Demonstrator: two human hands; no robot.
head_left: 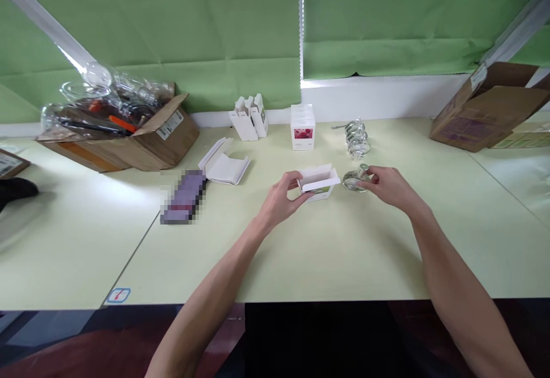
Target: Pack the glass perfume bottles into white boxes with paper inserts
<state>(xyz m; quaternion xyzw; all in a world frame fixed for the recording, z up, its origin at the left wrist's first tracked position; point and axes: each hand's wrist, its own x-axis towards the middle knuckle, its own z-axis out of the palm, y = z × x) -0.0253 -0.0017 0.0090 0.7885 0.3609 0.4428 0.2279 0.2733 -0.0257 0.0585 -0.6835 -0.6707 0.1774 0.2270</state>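
My left hand point(283, 201) is closed round a small white carton point(318, 192), thumb in front and fingers behind. The carton stands upright with its top flaps up, and its inside looks hollow. Just to its right, my right hand point(389, 186) pinches the short post of a shiny metal fitting point(353, 181) with a round base. The fitting is low at the table; whether it touches the surface I cannot tell. Behind it lies a row of similar shiny metal fittings point(357, 137). Several closed white cartons point(303, 137) with a red picture stand further back.
Folded white cartons point(249, 120) stand by the wall, with an opened white box point(226, 166) in front. A blurred purple item point(184, 197) lies at left. A cardboard box point(158, 143) full of plastic-wrapped things is behind it. Another cardboard box point(476, 109) stands at right.
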